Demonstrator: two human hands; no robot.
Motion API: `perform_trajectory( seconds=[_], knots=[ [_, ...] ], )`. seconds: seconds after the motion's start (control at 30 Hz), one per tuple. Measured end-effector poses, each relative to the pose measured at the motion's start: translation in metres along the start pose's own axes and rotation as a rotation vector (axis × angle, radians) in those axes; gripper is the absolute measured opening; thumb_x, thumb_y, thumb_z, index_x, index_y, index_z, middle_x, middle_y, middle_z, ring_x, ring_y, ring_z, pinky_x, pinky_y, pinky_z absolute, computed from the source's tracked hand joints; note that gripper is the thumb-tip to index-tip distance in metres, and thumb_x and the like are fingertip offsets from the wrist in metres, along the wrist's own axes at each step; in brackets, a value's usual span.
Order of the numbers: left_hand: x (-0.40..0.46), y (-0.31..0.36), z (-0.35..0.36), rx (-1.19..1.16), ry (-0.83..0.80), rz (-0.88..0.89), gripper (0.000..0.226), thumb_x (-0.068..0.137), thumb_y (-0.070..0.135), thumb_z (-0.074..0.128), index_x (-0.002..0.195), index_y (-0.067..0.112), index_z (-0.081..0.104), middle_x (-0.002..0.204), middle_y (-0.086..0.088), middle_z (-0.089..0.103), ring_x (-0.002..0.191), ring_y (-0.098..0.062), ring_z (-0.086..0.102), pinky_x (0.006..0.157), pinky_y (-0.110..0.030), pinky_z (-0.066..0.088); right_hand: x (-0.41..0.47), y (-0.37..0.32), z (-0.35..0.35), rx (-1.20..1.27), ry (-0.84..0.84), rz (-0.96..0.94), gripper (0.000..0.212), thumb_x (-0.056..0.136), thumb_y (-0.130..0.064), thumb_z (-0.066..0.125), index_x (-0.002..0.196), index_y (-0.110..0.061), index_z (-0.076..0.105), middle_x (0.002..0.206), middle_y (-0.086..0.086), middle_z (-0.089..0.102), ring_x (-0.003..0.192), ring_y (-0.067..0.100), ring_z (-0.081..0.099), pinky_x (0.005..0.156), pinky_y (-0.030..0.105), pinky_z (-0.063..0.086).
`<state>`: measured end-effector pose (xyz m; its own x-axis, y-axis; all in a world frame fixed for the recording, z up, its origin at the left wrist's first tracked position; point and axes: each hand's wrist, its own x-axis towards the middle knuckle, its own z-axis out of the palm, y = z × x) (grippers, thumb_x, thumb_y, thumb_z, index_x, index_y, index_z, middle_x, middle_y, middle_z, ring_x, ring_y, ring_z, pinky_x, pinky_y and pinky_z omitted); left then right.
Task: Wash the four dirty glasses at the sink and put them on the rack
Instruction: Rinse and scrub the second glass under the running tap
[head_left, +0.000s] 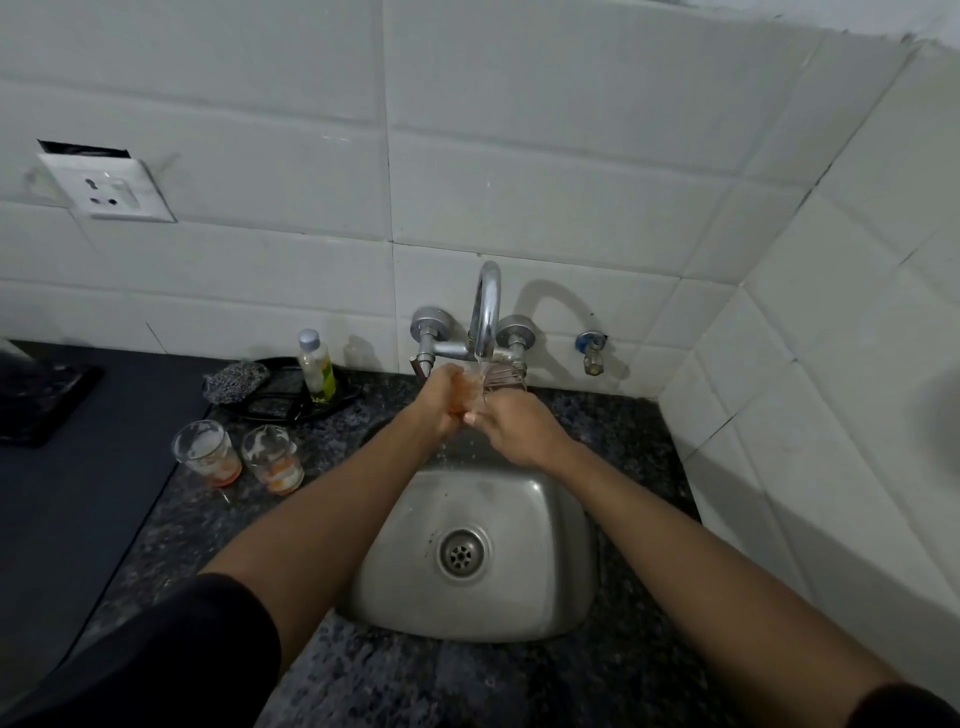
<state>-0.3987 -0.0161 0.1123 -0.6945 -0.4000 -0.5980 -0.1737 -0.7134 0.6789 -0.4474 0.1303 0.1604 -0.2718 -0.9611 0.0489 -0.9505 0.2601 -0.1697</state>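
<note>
Rinsing is the step in hand: both hands meet directly under the tap (487, 312), where a stream of water falls onto a clear glass (480, 384) held above the far edge of the sink (519, 613). The left hand (447, 397) wraps the glass from the left of the tap, fingers closed round its wall, most likely to steady it so the water can run in. The right hand (511, 423) presses in from the right of the tap, its fingers curled at the glass; whether they grip it or rub its surface cannot be told through the splash. Holding the glass over the basin keeps the runoff off the bench (613, 670).

Left of the tap and nearer the person, two dirty glasses (208, 457) stand upright on the bench, close together, each with orange dregs at the bottom and pale streaks on the walls, within easy reach of the left hand for their turn. A fourth glass and the rack are out of view. Just left of the tap, by the wall, a soap bottle (316, 366) and a scrubber (236, 382) sit on a dark tray.
</note>
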Motion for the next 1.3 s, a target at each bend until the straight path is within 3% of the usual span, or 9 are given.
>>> perform_trajectory(
  seconds=[0.1, 0.2, 0.37, 0.53, 0.73, 0.9, 1.07, 1.23, 1.3],
  knots=[
    [-0.004, 0.000, -0.003, 0.040, -0.003, -0.052, 0.044, 0.101, 0.030, 0.036, 0.082, 0.008, 0.069, 0.067, -0.008, 0.064, 0.053, -0.020, 0.059, 0.044, -0.022, 0.045, 0.002, 0.003, -0.006, -0.102, 0.006, -0.068, 0.022, 0.098, -0.023, 0.068, 0.119, -0.017, 0.067, 0.114, 0.008, 0.071, 0.104, 0.027, 0.068, 0.086, 0.042, 0.057],
    [-0.006, 0.005, -0.003, 0.064, 0.036, -0.056, 0.039, 0.100, 0.040, 0.047, 0.108, 0.010, 0.070, 0.087, -0.009, 0.072, 0.075, -0.023, 0.068, 0.061, -0.034, 0.057, 0.002, 0.011, 0.000, -0.184, 0.098, -0.128, 0.034, 0.090, -0.012, 0.075, 0.124, -0.012, 0.071, 0.127, 0.012, 0.069, 0.117, 0.028, 0.065, 0.095, 0.041, 0.055],
    [-0.012, 0.006, 0.002, -0.036, -0.009, 0.019, 0.036, 0.104, 0.026, 0.032, 0.093, 0.007, 0.061, 0.073, -0.009, 0.066, 0.062, -0.021, 0.064, 0.051, -0.028, 0.051, 0.005, -0.004, 0.001, 0.033, 0.050, 0.042, 0.035, 0.103, -0.040, 0.057, 0.123, -0.013, 0.064, 0.117, 0.011, 0.069, 0.104, 0.031, 0.068, 0.088, 0.045, 0.056],
    [-0.016, 0.013, -0.001, 0.042, 0.017, -0.039, 0.050, 0.104, 0.044, 0.042, 0.100, 0.005, 0.074, 0.084, -0.011, 0.075, 0.071, -0.024, 0.071, 0.058, -0.033, 0.058, 0.002, 0.008, -0.006, -0.168, 0.111, -0.140, 0.031, 0.096, -0.015, 0.070, 0.127, -0.017, 0.068, 0.133, 0.010, 0.065, 0.118, 0.026, 0.063, 0.090, 0.039, 0.057],
    [-0.022, 0.009, 0.001, -0.001, -0.027, -0.002, 0.042, 0.106, 0.022, 0.025, 0.087, 0.006, 0.058, 0.060, -0.008, 0.064, 0.045, -0.018, 0.059, 0.039, -0.020, 0.045, 0.007, -0.007, -0.008, 0.003, 0.049, 0.020, 0.032, 0.103, -0.033, 0.060, 0.126, -0.011, 0.063, 0.124, 0.011, 0.063, 0.107, 0.025, 0.064, 0.090, 0.038, 0.052],
    [-0.025, 0.014, -0.004, 0.114, 0.019, -0.070, 0.029, 0.100, 0.025, 0.050, 0.105, 0.004, 0.070, 0.082, -0.011, 0.072, 0.066, -0.024, 0.068, 0.055, -0.036, 0.059, 0.004, -0.006, -0.014, -0.241, -0.020, -0.096, 0.026, 0.101, -0.019, 0.063, 0.126, -0.012, 0.067, 0.130, 0.013, 0.063, 0.113, 0.026, 0.063, 0.089, 0.034, 0.050],
    [-0.027, 0.006, -0.002, -0.029, 0.000, -0.032, 0.029, 0.098, 0.008, 0.032, 0.076, 0.008, 0.051, 0.060, -0.002, 0.050, 0.044, -0.013, 0.046, 0.034, -0.017, 0.035, 0.009, -0.015, -0.011, -0.108, 0.041, -0.019, 0.029, 0.105, -0.033, 0.059, 0.120, -0.009, 0.064, 0.119, 0.011, 0.064, 0.108, 0.027, 0.062, 0.083, 0.031, 0.043],
    [-0.029, 0.009, -0.007, 0.018, 0.027, -0.072, 0.038, 0.100, 0.035, 0.053, 0.106, 0.004, 0.074, 0.090, -0.012, 0.074, 0.075, -0.024, 0.071, 0.058, -0.037, 0.061, 0.006, -0.014, -0.022, -0.259, 0.027, -0.129, 0.026, 0.100, -0.017, 0.064, 0.125, -0.015, 0.071, 0.136, 0.011, 0.062, 0.124, 0.026, 0.058, 0.099, 0.038, 0.046],
    [-0.030, 0.014, -0.003, -0.003, -0.002, -0.033, 0.033, 0.103, 0.028, 0.047, 0.097, 0.004, 0.069, 0.076, -0.009, 0.072, 0.060, -0.020, 0.069, 0.047, -0.030, 0.055, 0.004, -0.015, -0.016, -0.151, 0.008, -0.043, 0.030, 0.102, -0.021, 0.062, 0.131, -0.017, 0.067, 0.136, 0.014, 0.060, 0.117, 0.029, 0.061, 0.093, 0.040, 0.051]
  ],
)
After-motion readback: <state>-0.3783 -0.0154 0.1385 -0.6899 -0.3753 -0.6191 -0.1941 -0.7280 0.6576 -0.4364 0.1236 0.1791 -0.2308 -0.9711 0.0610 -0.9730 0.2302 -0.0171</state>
